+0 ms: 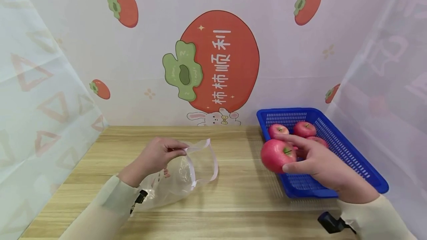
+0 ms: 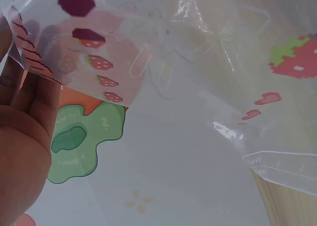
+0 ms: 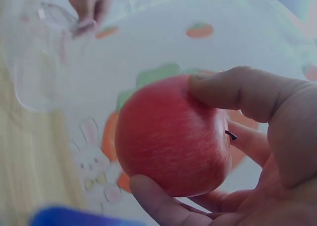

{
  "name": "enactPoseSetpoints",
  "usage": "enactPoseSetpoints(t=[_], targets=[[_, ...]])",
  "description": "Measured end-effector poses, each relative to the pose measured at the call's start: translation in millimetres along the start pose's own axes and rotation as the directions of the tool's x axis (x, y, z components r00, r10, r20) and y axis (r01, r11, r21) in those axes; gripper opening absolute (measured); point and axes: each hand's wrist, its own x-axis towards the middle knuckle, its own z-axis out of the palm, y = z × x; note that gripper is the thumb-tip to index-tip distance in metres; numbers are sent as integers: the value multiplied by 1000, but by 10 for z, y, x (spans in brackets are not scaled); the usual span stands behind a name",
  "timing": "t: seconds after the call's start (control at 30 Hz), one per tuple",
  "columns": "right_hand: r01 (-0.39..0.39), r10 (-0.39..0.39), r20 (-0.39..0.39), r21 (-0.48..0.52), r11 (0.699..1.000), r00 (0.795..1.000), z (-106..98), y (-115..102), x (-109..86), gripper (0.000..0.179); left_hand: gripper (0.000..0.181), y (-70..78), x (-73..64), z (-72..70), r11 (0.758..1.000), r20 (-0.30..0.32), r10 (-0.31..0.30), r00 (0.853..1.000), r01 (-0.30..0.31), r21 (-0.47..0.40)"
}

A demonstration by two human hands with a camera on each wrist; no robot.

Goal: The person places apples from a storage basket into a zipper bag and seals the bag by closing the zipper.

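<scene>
My left hand [image 1: 159, 155] pinches the rim of a clear plastic bag [image 1: 173, 182], whose mouth gapes toward the right. Strawberry prints show on the bag's film [image 2: 198, 52] in the left wrist view. Over the near left edge of a blue basket, my right hand [image 1: 317, 162] grips a red apple [image 1: 276, 156] between thumb and fingers. The right wrist view shows this apple [image 3: 171, 137] close up, its stem toward the palm. Several more red apples [image 1: 304, 129] lie in the basket, some partly hidden behind my right hand.
The blue plastic basket [image 1: 353, 155] stands at the right of the wooden table [image 1: 240, 195]. Bare wood lies between bag and basket. A white cloth backdrop [image 1: 287, 66] with printed persimmons rises behind the table, and pale cloth hangs on both sides.
</scene>
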Motion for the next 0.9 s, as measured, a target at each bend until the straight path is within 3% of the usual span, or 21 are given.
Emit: enactPoseSetpoints(t=[0.23, 0.37, 0.6, 0.9], targets=[[-37, 36, 72, 0, 999, 997, 379, -84, 189, 69, 21, 73, 13, 25, 999, -9, 45, 999, -45, -16], [-59, 59, 65, 4, 998, 996, 554, -70, 304, 71, 21, 107, 22, 47, 998, -29, 70, 997, -70, -2], [-53, 45, 66, 123, 991, 997, 886, -48, 474, 70, 21, 170, 59, 103, 997, -18, 58, 998, -59, -50], [-60, 53, 59, 122, 991, 997, 1249, -62, 641, 69, 21, 232, 97, 159, 995, -21, 85, 996, -86, -53]])
